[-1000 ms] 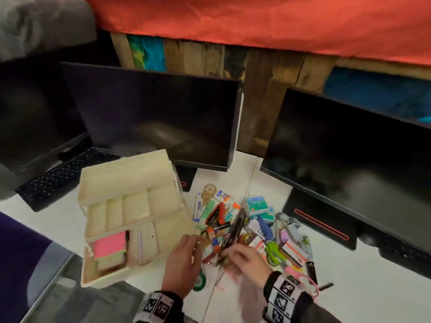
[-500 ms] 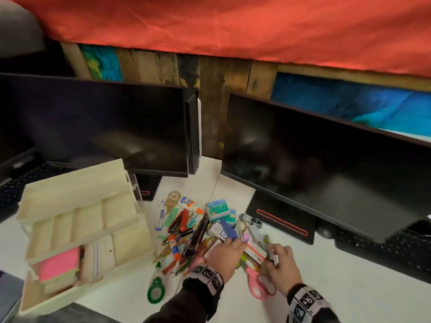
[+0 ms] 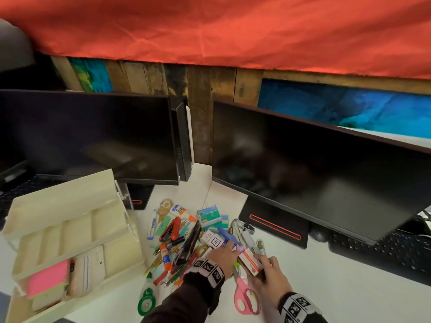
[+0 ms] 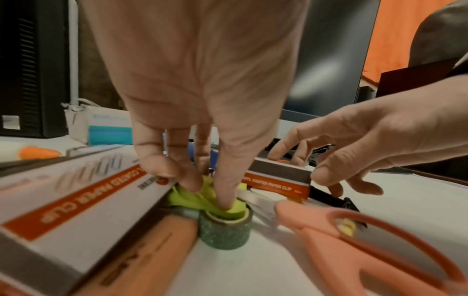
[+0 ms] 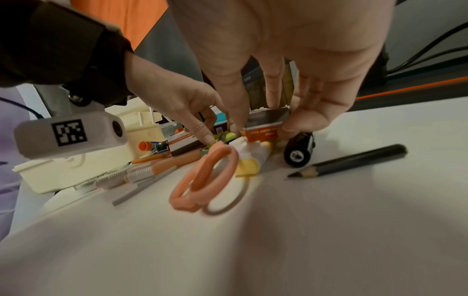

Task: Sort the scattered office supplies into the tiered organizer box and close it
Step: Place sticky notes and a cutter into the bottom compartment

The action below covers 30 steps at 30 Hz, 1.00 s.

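evidently both hands work the pile at once — left hand (image 4: 202,84) pinches a green band (image 4: 202,200), right hand (image 5: 291,60) clasps a paper clip box (image 5: 266,126); organizer box (image 3: 70,241) stands open beside it, ready to receive them.

Cream tiered organizer box (image 3: 70,231) open at left, pink sticky notes (image 3: 47,277) inside, supplies pile (image 3: 186,236) heaped beside it

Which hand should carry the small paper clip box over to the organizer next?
Right hand: its fingers already pinch the paper clip box. The left hand is busy pinching green bands at a tape roll.
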{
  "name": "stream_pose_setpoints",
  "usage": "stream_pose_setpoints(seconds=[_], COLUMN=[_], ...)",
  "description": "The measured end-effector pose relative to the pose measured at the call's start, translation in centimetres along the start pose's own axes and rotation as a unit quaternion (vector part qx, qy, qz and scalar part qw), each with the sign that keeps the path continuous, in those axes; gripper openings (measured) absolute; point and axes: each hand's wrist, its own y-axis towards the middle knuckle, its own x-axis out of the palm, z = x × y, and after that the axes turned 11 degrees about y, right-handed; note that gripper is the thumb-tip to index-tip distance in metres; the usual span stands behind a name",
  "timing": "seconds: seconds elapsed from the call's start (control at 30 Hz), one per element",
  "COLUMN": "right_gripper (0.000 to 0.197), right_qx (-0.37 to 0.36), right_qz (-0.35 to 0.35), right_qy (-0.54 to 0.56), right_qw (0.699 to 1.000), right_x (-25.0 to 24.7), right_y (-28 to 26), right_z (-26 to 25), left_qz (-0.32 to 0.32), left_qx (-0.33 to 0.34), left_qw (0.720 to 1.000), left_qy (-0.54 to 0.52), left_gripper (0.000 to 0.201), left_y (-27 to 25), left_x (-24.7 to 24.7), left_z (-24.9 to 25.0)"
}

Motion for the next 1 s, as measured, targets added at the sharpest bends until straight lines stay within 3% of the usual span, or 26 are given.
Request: stream_pose_setpoints(seconds=[0.17, 0.33, 0.5, 0.6, 0.73, 0.87, 1.0], right_gripper=[0.047, 0.037, 0.02, 0.027, 0.049, 0.054, 0.052], right_qx=[-0.006, -0.026, -0.093, -0.119, -0.086, -0.055, -0.088], right_qz=[0.002, 0.036, 0.052, 0.011, -0.033, -0.041, -0.013], right_qy=[0.006, 0.007, -0.053, -0.112, -0.229, -0.277, -0.304], right_qw=[1.0, 0.999, 0.993, 0.987, 0.969, 0.958, 0.948], right_x=[-0.2, -0.8, -0.2, 1.8, 4.7, 5.8, 5.7], right_y=[-0.1, 1.3, 4.6, 6.0, 7.0, 7.5, 7.4], right_z=[0.1, -1.4, -5.2, -7.7, -9.4, -10.3, -10.3], left_qz=[0.025, 0.134, 0.237, 0.287, 0.353, 0.417, 0.452], left_qx=[0.01, 0.001, -0.075, -0.153, -0.231, -0.326, -0.456], left_qw=[1.0, 0.99, 0.958, 0.917, 0.851, 0.77, 0.662], left_qy=[0.001, -0.032, -0.143, -0.231, -0.314, -0.356, -0.387], left_gripper=[0.059, 0.048, 0.033, 0.025, 0.02, 0.015, 0.015], left_y=[-0.8, -2.5, -5.6, -7.8, -10.9, -14.6, -18.1], left_x=[-0.5, 0.5, 2.2, 3.2, 5.0, 5.8, 7.8], left_z=[-0.7, -1.5, -3.2, -4.8, -7.2, -10.5, -16.1])
